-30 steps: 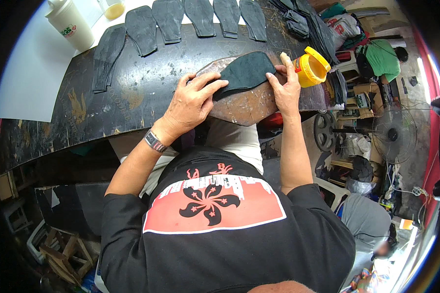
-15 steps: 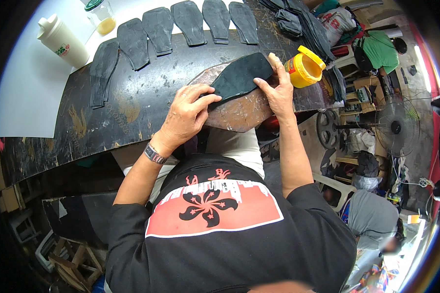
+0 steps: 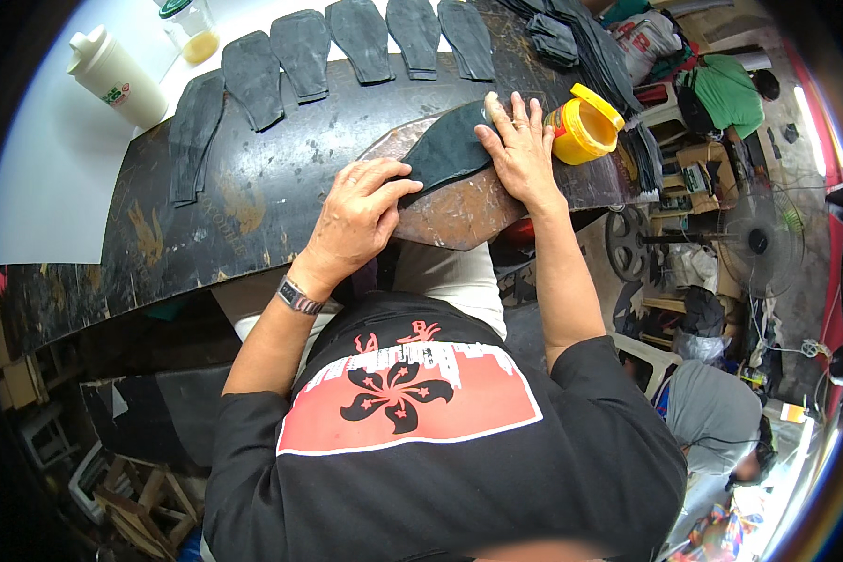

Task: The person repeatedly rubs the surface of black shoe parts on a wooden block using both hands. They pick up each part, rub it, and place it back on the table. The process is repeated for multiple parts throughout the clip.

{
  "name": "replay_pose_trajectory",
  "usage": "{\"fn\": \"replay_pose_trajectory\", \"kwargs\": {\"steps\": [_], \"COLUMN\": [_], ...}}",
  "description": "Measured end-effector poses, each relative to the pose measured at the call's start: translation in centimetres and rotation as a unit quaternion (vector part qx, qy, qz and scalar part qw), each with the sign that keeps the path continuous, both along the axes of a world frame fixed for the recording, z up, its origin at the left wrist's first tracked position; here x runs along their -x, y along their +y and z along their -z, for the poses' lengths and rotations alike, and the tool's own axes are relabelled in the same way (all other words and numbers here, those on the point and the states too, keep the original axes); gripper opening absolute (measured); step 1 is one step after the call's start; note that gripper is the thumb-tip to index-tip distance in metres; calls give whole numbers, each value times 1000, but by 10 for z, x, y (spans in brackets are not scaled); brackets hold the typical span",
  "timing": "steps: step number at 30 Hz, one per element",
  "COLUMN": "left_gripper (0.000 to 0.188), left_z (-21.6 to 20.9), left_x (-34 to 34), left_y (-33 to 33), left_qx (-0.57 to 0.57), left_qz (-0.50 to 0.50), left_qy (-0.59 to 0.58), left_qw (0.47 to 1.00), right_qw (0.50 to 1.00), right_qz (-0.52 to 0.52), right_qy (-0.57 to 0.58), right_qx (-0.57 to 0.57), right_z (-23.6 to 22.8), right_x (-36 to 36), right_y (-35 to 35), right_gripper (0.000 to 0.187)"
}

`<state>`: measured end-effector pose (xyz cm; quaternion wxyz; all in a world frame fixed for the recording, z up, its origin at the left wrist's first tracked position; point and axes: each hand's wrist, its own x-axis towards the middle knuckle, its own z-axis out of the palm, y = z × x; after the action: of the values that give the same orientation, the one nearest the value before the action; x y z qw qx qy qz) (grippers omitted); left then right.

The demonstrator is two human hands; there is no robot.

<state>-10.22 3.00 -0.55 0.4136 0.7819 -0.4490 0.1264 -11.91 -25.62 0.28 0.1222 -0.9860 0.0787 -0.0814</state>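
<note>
A black, shaped leather piece lies on a brown, worn board at the table's near edge. My left hand holds its left end, fingertips pinched at the edge. Flat on the piece's right end rests my right hand, fingers stretched out and apart, covering that end. Just right of those fingers stands an open yellow tub with its lid tipped back.
Several similar black pieces lie in a curved row across the dark table. A white bottle and a glass jar stand at the far left. Stacked dark material lies at the far right, with a fan beyond.
My right hand has gone from gripping the piece's right end, thumb on top, to lying flat over it with fingers spread. My left hand stays at the left end.
</note>
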Motion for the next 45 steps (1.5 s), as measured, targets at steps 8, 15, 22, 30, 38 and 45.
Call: {"fn": "replay_pose_trajectory", "kwargs": {"steps": [8, 15, 22, 30, 38, 45], "left_gripper": [35, 28, 18, 14, 21, 36], "left_z": [0, 0, -3, -2, 0, -6], "left_x": [2, 1, 5, 6, 6, 1], "left_y": [0, 1, 7, 7, 8, 19], "left_qx": [7, 15, 16, 19, 17, 106], "left_qz": [-9, -24, -77, -90, -107, -97], "left_qy": [3, 10, -4, -10, -6, 123], "left_qw": [1000, 1000, 997, 996, 994, 982], "right_qw": [998, 992, 985, 971, 963, 958], "right_qz": [20, 2, -88, -182, -249, -272], "right_qy": [-11, 9, 45, 72, 63, 49], "right_qx": [65, 128, 142, 138, 84, 74], "right_z": [1, -6, -12, -19, -18, -15], "right_x": [25, 3, -10, 4, 27, 41], "right_y": [31, 7, -4, 23, 65, 88], "right_gripper": [82, 85, 71, 66, 71, 75]}}
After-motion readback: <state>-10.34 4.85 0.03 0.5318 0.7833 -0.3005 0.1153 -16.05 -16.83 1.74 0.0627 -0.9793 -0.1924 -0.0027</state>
